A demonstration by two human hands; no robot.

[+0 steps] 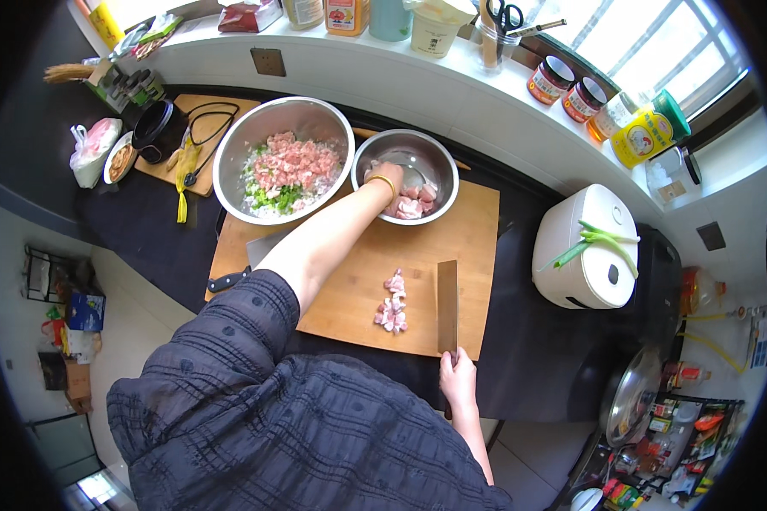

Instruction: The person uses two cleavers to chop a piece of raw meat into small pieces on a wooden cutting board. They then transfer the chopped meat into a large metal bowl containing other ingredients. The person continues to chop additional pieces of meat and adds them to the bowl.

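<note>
My left hand (385, 180) reaches down into the smaller steel bowl (445, 166), near some pieces of raw meat (418, 203). Its fingers are mostly hidden, so what it grips, if anything, does not show. With my right hand (458, 375) closed on its handle, a cleaver (447, 298) stands over the right part of the wooden cutting board (341, 315). To the left of the blade, small chunks of cut meat (392, 313) lie on the board. A larger steel bowl (230, 157) holds minced meat (294, 162) and chopped green onion (288, 201).
Under my left forearm, a second knife (230, 279) rests at the board's left edge. On the right stands a white rice cooker (571, 255) with green onion stalks (601, 238) on its lid. Jars (584, 100) line the windowsill. A smaller board (153, 170) lies far left.
</note>
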